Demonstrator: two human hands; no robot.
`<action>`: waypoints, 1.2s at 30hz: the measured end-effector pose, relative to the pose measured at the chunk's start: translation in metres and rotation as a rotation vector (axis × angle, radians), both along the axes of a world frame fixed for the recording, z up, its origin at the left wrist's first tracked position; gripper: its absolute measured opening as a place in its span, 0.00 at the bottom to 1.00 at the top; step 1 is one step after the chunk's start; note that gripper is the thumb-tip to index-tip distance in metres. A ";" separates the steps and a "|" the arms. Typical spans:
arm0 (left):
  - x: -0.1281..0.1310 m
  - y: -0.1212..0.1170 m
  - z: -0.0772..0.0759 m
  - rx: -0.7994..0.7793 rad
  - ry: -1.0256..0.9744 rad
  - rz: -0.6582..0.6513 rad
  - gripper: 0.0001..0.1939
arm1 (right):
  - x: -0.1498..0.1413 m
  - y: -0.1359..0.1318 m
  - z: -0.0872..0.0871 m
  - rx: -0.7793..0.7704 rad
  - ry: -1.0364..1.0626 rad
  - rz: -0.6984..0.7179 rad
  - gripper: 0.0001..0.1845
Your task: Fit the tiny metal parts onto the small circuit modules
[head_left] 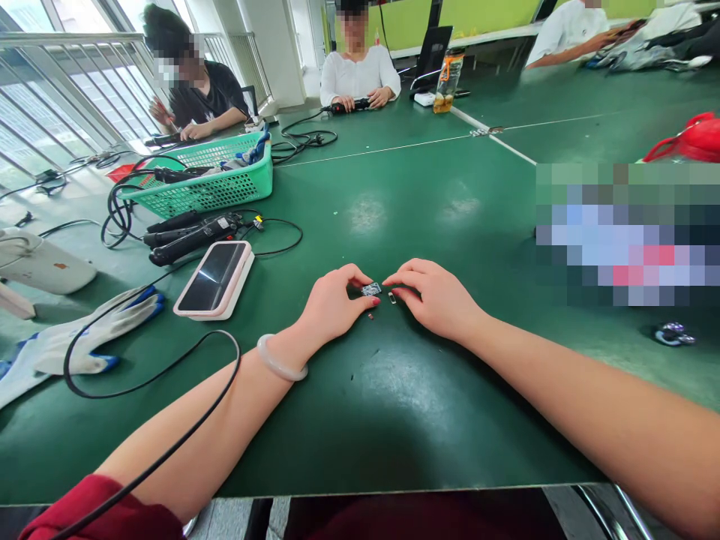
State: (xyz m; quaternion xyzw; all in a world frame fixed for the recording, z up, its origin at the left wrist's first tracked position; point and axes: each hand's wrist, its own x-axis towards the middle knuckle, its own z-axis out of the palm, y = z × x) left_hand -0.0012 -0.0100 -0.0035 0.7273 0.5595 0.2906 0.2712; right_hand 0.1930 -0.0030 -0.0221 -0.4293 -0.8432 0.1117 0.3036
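Note:
My left hand [333, 304] rests on the green table [394, 390], fingers curled and pinching a small grey electronic part [371, 289] against the surface. My right hand [436, 296] lies just to its right, fingers bent, fingertips beside a tiny metal piece [392, 298]. A smaller dark speck [370, 316] lies just below the part. A pale bangle [280, 360] circles my left wrist.
A phone on a white stand [215, 279] sits left of my hands, with black tools [188, 232], cables and a green basket [208, 180] behind it. Work gloves [84, 337] lie at far left. Three other people sit at the far side. A red object [694, 139] lies right.

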 end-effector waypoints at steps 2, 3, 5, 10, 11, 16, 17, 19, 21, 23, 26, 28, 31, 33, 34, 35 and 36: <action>-0.001 0.002 -0.002 -0.004 0.010 0.045 0.09 | 0.000 0.003 -0.005 0.001 -0.063 -0.009 0.13; -0.002 0.002 -0.002 -0.003 0.014 0.053 0.09 | -0.001 0.004 -0.006 0.002 -0.082 -0.014 0.14; -0.002 0.002 -0.002 -0.004 0.024 0.052 0.08 | -0.003 0.006 -0.007 0.005 -0.102 -0.021 0.15; -0.001 0.002 -0.002 0.005 0.028 0.064 0.08 | -0.009 0.008 -0.005 0.009 -0.116 -0.039 0.11; -0.001 0.002 -0.003 0.008 0.028 0.070 0.08 | -0.010 0.008 -0.005 0.009 -0.115 -0.042 0.10; -0.002 0.002 -0.003 0.014 0.045 0.072 0.09 | -0.012 0.007 -0.006 0.038 -0.124 -0.036 0.06; -0.001 0.002 -0.003 0.012 0.049 0.076 0.09 | -0.011 0.007 -0.005 0.062 -0.126 -0.034 0.06; -0.001 0.001 -0.002 0.007 0.053 0.082 0.10 | -0.010 0.005 -0.004 0.133 -0.124 -0.030 0.06; 0.000 0.000 -0.001 0.008 0.041 0.074 0.11 | -0.009 0.002 -0.001 0.220 -0.122 -0.027 0.07; 0.001 0.000 0.000 0.017 0.017 0.053 0.12 | -0.009 0.000 0.001 0.300 -0.139 -0.017 0.09; 0.001 0.000 0.000 0.015 -0.032 0.026 0.13 | -0.008 -0.003 0.005 0.394 -0.176 0.016 0.10; 0.001 0.000 -0.001 -0.003 -0.067 0.026 0.14 | -0.007 -0.004 0.005 0.441 -0.192 0.033 0.10; 0.001 0.000 -0.001 -0.034 -0.128 0.032 0.15 | -0.006 -0.004 0.005 0.497 -0.198 0.038 0.10; 0.001 0.001 -0.002 -0.052 -0.172 0.023 0.15 | -0.006 -0.004 0.005 0.526 -0.185 0.037 0.10; 0.001 0.001 -0.002 -0.060 -0.192 0.017 0.16 | -0.006 -0.004 0.005 0.538 -0.175 0.035 0.10; 0.001 0.001 -0.002 -0.066 -0.211 0.013 0.16 | -0.005 -0.004 0.005 0.550 -0.165 0.033 0.10; 0.001 0.002 -0.002 -0.071 -0.233 0.009 0.16 | -0.005 -0.004 0.005 0.559 -0.154 0.032 0.09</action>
